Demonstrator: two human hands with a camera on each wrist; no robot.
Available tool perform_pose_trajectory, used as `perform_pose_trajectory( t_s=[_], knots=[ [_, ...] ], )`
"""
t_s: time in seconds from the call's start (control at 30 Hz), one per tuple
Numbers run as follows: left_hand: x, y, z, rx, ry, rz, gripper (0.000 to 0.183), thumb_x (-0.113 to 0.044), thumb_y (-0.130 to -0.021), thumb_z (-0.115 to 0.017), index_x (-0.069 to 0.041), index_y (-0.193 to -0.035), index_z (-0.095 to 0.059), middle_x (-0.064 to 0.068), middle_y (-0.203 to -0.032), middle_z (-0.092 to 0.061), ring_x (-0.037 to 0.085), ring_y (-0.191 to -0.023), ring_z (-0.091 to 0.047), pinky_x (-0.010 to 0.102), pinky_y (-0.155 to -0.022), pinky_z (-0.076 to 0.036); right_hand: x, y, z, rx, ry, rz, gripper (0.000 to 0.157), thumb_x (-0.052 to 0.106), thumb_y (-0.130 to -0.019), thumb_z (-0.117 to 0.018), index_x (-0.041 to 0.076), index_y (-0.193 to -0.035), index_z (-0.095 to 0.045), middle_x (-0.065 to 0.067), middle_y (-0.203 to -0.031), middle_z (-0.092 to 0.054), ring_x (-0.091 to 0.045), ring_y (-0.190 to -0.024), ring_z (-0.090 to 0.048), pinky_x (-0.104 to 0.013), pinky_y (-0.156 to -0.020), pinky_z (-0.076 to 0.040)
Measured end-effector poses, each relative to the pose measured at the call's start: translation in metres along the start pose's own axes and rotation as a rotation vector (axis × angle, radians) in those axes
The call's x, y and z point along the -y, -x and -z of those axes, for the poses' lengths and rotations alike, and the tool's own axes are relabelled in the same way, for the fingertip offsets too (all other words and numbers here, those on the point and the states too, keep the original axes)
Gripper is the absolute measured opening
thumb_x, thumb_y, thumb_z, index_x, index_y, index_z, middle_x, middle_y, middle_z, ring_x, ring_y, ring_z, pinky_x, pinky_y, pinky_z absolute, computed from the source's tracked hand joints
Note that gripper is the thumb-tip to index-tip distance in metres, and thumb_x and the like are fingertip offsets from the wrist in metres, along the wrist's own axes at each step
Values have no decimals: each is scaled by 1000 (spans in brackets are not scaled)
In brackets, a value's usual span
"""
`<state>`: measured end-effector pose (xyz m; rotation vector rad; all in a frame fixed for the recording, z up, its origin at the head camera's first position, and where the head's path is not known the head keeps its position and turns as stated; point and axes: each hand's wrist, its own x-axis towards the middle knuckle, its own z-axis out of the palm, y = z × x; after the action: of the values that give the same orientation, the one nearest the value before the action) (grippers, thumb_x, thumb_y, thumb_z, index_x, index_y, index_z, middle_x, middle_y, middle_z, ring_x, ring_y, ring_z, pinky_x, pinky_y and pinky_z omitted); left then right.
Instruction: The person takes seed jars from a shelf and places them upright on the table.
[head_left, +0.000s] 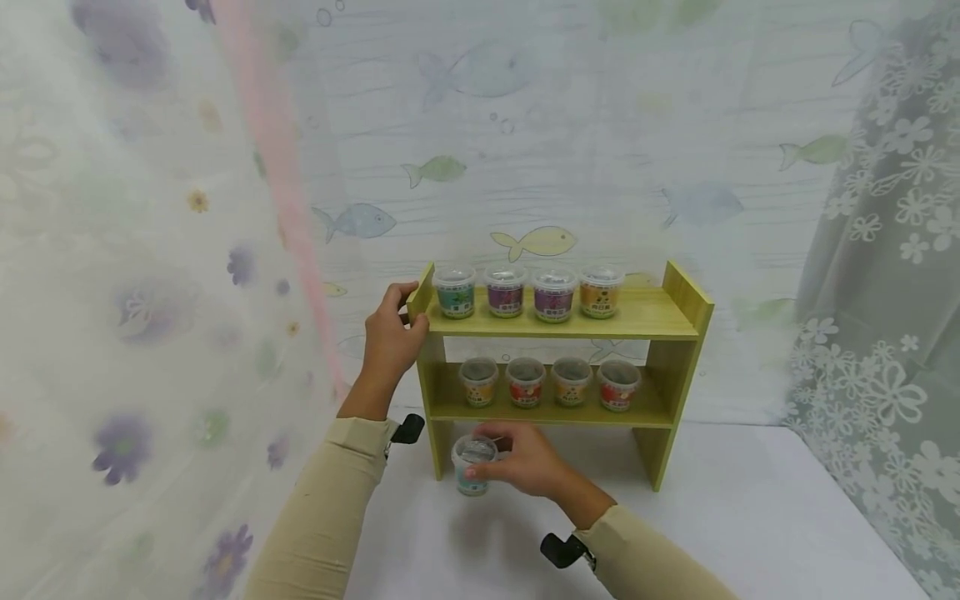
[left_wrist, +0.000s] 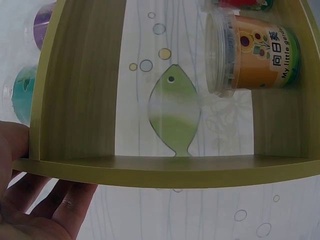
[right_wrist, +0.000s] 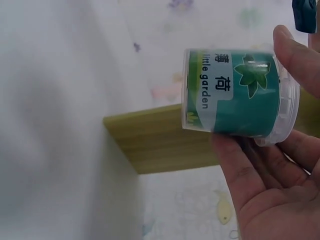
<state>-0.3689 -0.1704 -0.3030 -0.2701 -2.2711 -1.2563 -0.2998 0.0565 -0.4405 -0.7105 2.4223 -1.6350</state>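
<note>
The right hand [head_left: 528,458] held a teal cup [right_wrist: 232,95] in front of the wooden rack [head_left: 652,312], near the foot of its left side panel [head_left: 426,375]. The fingers of this hand were curled and gripped the cup close to its clear lid [right_wrist: 287,107], the thumb on one side and the other fingers on the opposite side. The cup was nearly upright and seemed to be lifted above the white counter [head_left: 420,550], because its shadow lay apart from it. The left hand [head_left: 393,329] gripped the upper part of the left side panel, with the fingers bent around its edge, and this looked like a useful support for the rack. For doing this step well, the grip had to be firm but not hard, as the plastic wall could probably bend and the lid could come loose. It was better to carry the weight by the wall than by the lid. The lower board [head_left: 600,422] was just above the right hand, so the knuckles needed care not to knock it; a knock could shake the orange cup [head_left: 478,385] at its left end, or the second teal cup [head_left: 456,296] on the upper board.
</note>
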Motion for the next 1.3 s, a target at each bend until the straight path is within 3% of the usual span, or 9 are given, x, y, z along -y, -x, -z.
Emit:
perform_pose_trajectory(
  t_s=[0.17,0.47,0.67,0.83,1.3],
  knots=[
    [0,0,0,-2,3,0,51,-12,-100,-60,-19,-150,-50,9,-155,-53,38,-124,-67,53,-87,-61,-5,-5,-8,27,-36,5,51,28,-81,-90,13,-127,-73,-5,-119,-72,-24,-101,-70,-32,-82,-58],
    [1,2,0,1,6,5,51,-13,-100,-60,-20,-150,-49,7,-154,-53,36,-124,-67,52,-87,-61,-24,-6,-30,27,92,9,57,33,-76,-93,14,-126,-73,5,-115,-74,-15,-99,-70,-29,-82,-57],
    [1,2,-1,-8,3,-3,51,-12,-100,-60,-19,-149,-50,8,-154,-54,37,-124,-67,52,-87,-61,-38,-8,-47,10,109,-45,60,31,-72,-96,16,-125,-74,6,-115,-70,-14,-100,-66,-31,-85,-56],
    [2,0,-1,-10,7,-5,51,-13,-100,-60,-19,-149,-50,8,-154,-54,37,-124,-67,53,-87,-61,-49,-9,-59,-1,105,-32,61,27,-69,-97,14,-124,-74,4,-113,-69,-16,-100,-66,-30,-84,-55],
    [1,2,-1,-14,14,-10,50,-13,-100,-58,-19,-150,-50,9,-154,-54,37,-123,-67,52,-86,-61,-59,-6,-75,1,96,-28,61,22,-70,-97,12,-124,-74,2,-112,-67,-13,-100,-62,-28,-85,-53]
  ],
)
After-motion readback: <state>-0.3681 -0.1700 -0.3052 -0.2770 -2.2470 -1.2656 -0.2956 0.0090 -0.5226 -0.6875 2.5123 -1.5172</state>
